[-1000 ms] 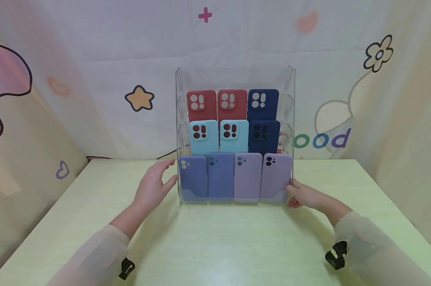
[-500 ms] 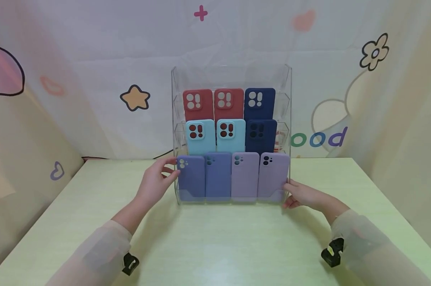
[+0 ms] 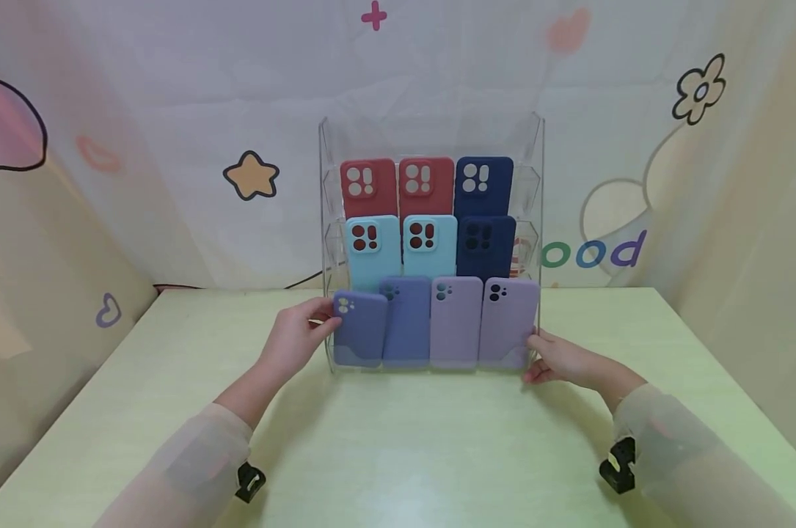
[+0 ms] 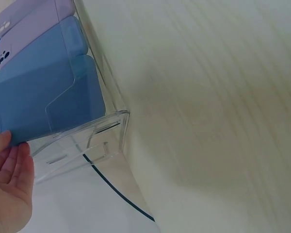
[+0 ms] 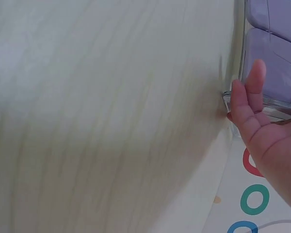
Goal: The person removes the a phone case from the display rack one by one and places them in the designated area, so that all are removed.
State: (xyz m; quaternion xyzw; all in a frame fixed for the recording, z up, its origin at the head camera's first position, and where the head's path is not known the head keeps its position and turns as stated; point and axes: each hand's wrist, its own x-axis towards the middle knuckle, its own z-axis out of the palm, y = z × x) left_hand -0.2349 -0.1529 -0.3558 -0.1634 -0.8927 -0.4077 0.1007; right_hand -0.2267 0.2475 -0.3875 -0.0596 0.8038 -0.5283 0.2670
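A clear tiered display rack [image 3: 541, 176] holds several phone cases. My left hand [image 3: 296, 336] pinches the upper left edge of the blue-violet phone case [image 3: 361, 334] at the left end of the bottom tier. That case leans out at the top, its lower end still behind the clear front lip. In the left wrist view, thumb and fingers [image 4: 22, 167] meet at its edge. My right hand [image 3: 559, 359] grips the rack's lower right side, beside the end lilac case [image 3: 510, 323]. The right wrist view shows its fingers [image 5: 240, 99] at the clear corner.
Another blue-violet case [image 3: 407, 326] and a lilac case [image 3: 457, 323] share the bottom tier. Light blue cases [image 3: 431, 257] and a navy case [image 3: 497, 253] stand above, red cases [image 3: 431, 194] higher. A printed curtain [image 3: 173, 147] hangs behind the pale table [image 3: 398, 447].
My left hand has come in from the left and taken hold of the leftmost blue-violet case. The case's top has tipped forward and lower. The right hand keeps its place on the rack.
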